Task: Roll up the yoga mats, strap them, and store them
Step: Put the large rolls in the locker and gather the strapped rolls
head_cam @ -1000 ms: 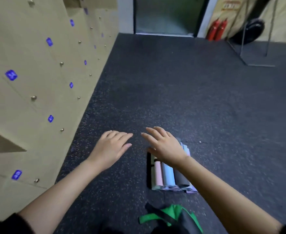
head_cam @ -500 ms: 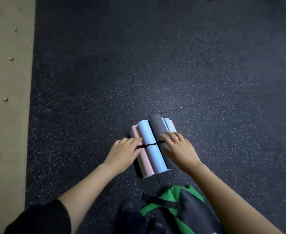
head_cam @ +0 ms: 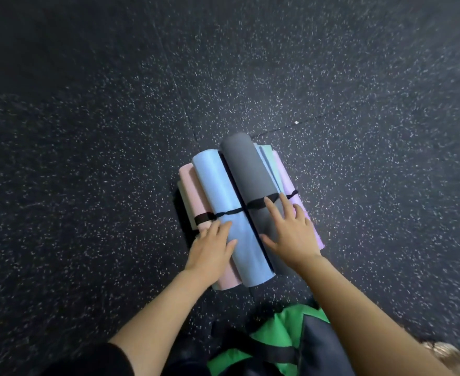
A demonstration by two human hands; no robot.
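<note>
From the head view I look straight down at a bundle of rolled yoga mats (head_cam: pixel 239 213) lying on the dark speckled floor (head_cam: pixel 87 131), just ahead of the person's arms. The rolls lie side by side and stacked, all with their long axes parallel, running away from the person with the far ends leaning a little to the left of the picture. On top I make out a light blue roll (head_cam: pixel 223 191) and a grey roll (head_cam: pixel 246 166) touching along their length; a pink roll (head_cam: pixel 189 185) sits lower on the left, and a lilac roll (head_cam: pixel 288 180) and a teal edge (head_cam: pixel 268 156) show lower on the right. A black strap (head_cam: pixel 258 202) crosses the rolls at right angles, about midway along them. The left hand (head_cam: pixel 212 251) lies flat across the pink and blue rolls just on the near side of the strap, its fingers (head_cam: pixel 218 229) straight and close together, gripping nothing. The right hand (head_cam: pixel 291 234) rests on the grey roll with fingers spread apart, the index tip touching the strap. At the bottom edge, near the person, lies a green and dark bag (head_cam: pixel 283 329) with a black band across it; I cannot tell whether it is open or what it holds. The mats are on the floor beyond it, not in it.
</note>
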